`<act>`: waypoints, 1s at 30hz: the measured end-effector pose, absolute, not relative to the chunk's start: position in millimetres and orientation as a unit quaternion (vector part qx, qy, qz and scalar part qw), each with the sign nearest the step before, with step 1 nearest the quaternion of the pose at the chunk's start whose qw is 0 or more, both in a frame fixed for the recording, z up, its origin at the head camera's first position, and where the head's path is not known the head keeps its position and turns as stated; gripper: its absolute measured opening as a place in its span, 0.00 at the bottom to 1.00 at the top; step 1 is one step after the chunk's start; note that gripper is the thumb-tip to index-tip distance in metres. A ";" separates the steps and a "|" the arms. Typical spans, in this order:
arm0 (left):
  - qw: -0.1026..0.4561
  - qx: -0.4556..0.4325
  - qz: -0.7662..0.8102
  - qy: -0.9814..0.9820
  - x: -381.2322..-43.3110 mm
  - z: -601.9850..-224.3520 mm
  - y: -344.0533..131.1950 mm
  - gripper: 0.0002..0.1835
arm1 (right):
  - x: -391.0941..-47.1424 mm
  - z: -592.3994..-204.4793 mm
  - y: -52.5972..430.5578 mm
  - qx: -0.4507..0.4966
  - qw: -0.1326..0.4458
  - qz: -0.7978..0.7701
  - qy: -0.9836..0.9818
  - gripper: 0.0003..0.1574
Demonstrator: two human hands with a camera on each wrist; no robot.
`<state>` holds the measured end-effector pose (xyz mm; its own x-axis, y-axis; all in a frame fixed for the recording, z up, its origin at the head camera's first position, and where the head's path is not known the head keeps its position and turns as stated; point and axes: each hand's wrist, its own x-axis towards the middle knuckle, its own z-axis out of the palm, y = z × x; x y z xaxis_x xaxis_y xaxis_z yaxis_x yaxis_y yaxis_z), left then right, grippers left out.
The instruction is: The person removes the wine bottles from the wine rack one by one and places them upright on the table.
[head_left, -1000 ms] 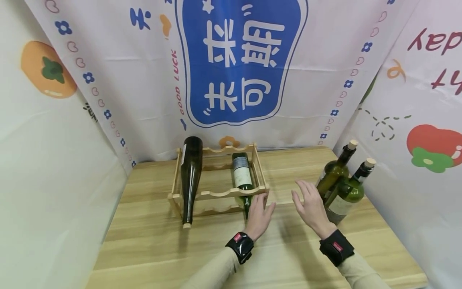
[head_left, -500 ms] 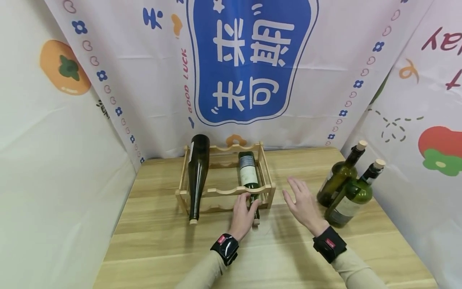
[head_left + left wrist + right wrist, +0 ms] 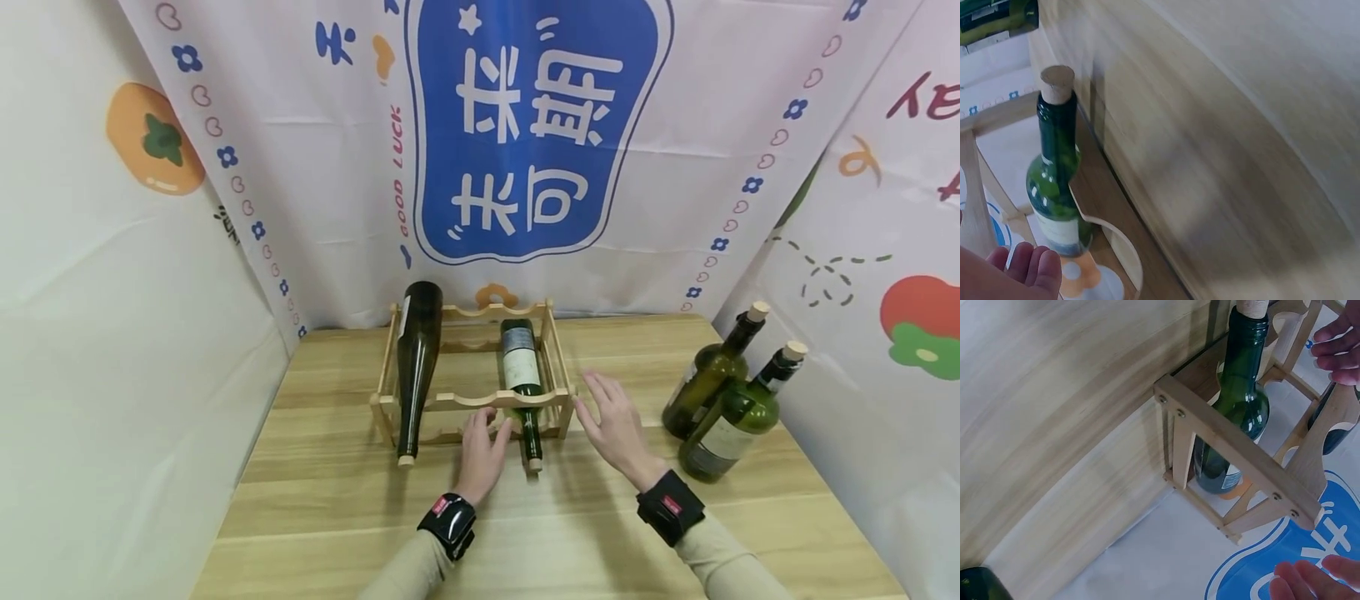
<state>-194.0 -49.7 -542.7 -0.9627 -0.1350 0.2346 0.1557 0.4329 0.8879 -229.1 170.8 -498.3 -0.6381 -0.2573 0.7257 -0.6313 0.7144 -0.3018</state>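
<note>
A small wooden wine rack [image 3: 465, 403] stands at the back of the table. On its upper tier, at the left, lies a dark wine bottle [image 3: 420, 350], cork toward the front. A green wine bottle [image 3: 521, 367] with a pale label lies in the lower tier at the right; its corked neck sticks out in front. My left hand [image 3: 480, 454] hovers left of that neck, fingers relaxed, holding nothing. Just off the rack's right front corner is my right hand [image 3: 615, 429], fingers extended and holding nothing. In the right wrist view the green bottle [image 3: 1244, 403] rests inside the rack frame.
Two corked wine bottles stand upright at the table's right: an olive-green one [image 3: 701, 383] behind and a green one [image 3: 723, 437] with a pale label in front. Printed cloth [image 3: 345, 167] hangs behind the table [image 3: 322, 517] and at both sides.
My left hand has moved left, away from the green bottle's neck, uncovering its cork. My right hand has shifted left toward the rack's corner. The head view has turned slightly left.
</note>
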 end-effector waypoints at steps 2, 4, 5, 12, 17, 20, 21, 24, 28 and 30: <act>0.143 0.000 -0.538 -0.831 -193.5 -542.5 -53.6 0.18 | -229.3 -498.3 169.4 0.256 0.336 0.276 -0.863 0.31; 0.145 0.006 -0.541 -0.829 -192.8 -543.4 -57.8 0.18 | -229.2 -498.4 168.5 0.252 0.332 0.276 -0.866 0.30; 0.143 0.009 -0.543 -0.828 -192.4 -544.1 -60.0 0.19 | -229.1 -498.4 168.2 0.250 0.331 0.276 -0.867 0.30; 0.117 0.052 -0.561 -0.818 -189.4 -552.9 -82.4 0.17 | -227.6 -497.7 166.5 0.247 0.326 0.280 -0.869 0.30; 0.128 0.070 -0.560 -0.815 -188.6 -559.3 -108.7 0.14 | -226.4 -496.4 165.2 0.247 0.322 0.285 -0.868 0.30; 0.120 0.069 -0.583 -0.800 -185.6 -561.3 -125.0 0.16 | -225.5 -495.5 165.1 0.246 0.319 0.287 -0.869 0.30; 0.114 0.077 -0.593 -0.793 -183.2 -562.0 -130.1 0.16 | -225.3 -495.4 165.1 0.246 0.318 0.288 -0.869 0.30; 0.145 0.072 -0.623 -0.765 -177.8 -564.8 -144.8 0.14 | -225.3 -494.7 165.0 0.248 0.319 0.287 -0.868 0.30; 0.170 0.017 -0.679 -0.714 -176.7 -565.2 -163.2 0.12 | -225.6 -493.2 164.4 0.252 0.321 0.293 -0.865 0.30; 0.135 0.001 -0.733 -0.667 -178.2 -562.1 -171.3 0.11 | -225.6 -492.4 163.9 0.253 0.322 0.297 -0.862 0.30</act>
<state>-178.2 -171.3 -562.1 -0.9634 -0.1994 0.1794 0.1974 -0.0742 0.9775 -225.6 163.9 -492.4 -0.6645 -0.2456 0.7058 -0.6284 0.6948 -0.3498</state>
